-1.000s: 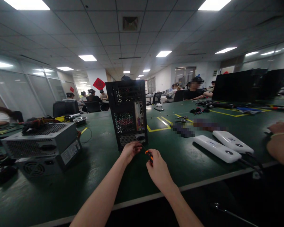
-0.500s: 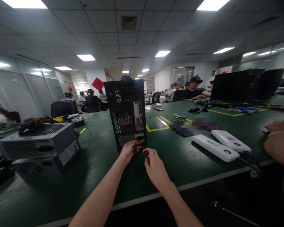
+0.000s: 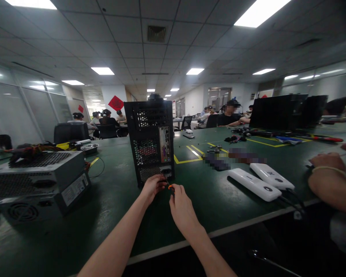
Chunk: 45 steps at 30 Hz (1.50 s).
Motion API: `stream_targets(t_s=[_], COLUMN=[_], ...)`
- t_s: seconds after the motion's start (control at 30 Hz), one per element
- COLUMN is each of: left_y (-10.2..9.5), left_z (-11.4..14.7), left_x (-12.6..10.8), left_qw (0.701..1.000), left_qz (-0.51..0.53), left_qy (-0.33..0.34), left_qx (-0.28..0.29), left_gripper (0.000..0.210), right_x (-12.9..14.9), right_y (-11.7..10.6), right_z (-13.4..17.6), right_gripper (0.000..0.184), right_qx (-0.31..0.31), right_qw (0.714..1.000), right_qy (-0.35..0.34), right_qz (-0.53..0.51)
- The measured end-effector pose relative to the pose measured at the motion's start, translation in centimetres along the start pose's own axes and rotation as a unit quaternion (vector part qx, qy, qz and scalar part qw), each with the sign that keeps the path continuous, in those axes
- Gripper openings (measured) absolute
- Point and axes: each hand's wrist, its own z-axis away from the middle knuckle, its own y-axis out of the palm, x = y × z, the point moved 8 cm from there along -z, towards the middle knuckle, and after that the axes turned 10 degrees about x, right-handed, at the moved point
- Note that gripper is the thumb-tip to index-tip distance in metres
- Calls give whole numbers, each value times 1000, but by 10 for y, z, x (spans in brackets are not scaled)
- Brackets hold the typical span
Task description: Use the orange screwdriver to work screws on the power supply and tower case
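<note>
A black computer tower case [image 3: 150, 138] stands upright on the green table, its rear panel with ports and vent holes facing me. My right hand [image 3: 182, 206] is closed around a screwdriver [image 3: 171, 187] with an orange and black handle. Its thin shaft points up and left toward the lower edge of the case. My left hand [image 3: 154, 187] is at the bottom of the rear panel, fingers curled together beside the screwdriver's tip. What those fingers pinch, if anything, is too small to make out.
Two stacked power supplies [image 3: 43, 181] with cables on top stand at left. White power banks [image 3: 255, 184] lie to the right, near another person's hand [image 3: 330, 163]. Black monitors [image 3: 279, 111] and tools are farther back. The table's front edge [image 3: 219, 233] runs below my arms.
The view has turned a little to the right, shifting things leftward. Both hands keep their place at the bottom of the case, the screwdriver still in the right one.
</note>
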Motion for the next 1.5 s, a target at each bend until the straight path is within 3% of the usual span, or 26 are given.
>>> stream_targets(t_s=[0.3,0.53,0.73,0.87,0.97,1.07,1.33,1.5], left_y=[1,2,2,2,6,10,8,6], left_z=[1,0,0,-1,-1,0,-1,-4], left_x=[-2,-2,-2,0,2,3,3,3], left_qw=[999,999,997,995,995,995,998,998], left_qz=[-37,-48,-70,-95,-99,-81,-49,-36], left_qy=[5,25,19,8,6,9,-15,11], left_qx=[-10,6,-1,-1,31,57,38,40], left_gripper=[15,13,15,15,14,18,17,18], right_x=[6,3,-2,1,4,4,7,12], right_y=[2,4,7,6,5,6,7,7], right_z=[-8,-3,-6,-7,-4,-1,2,3], right_gripper=[23,30,18,21,19,30,22,27], right_qx=[21,5,27,37,30,20,17,11], right_qw=[999,999,996,997,997,997,997,997], right_qy=[20,33,57,66,60,47,47,21], right_qz=[13,19,60,6,-36,-61,-55,-74])
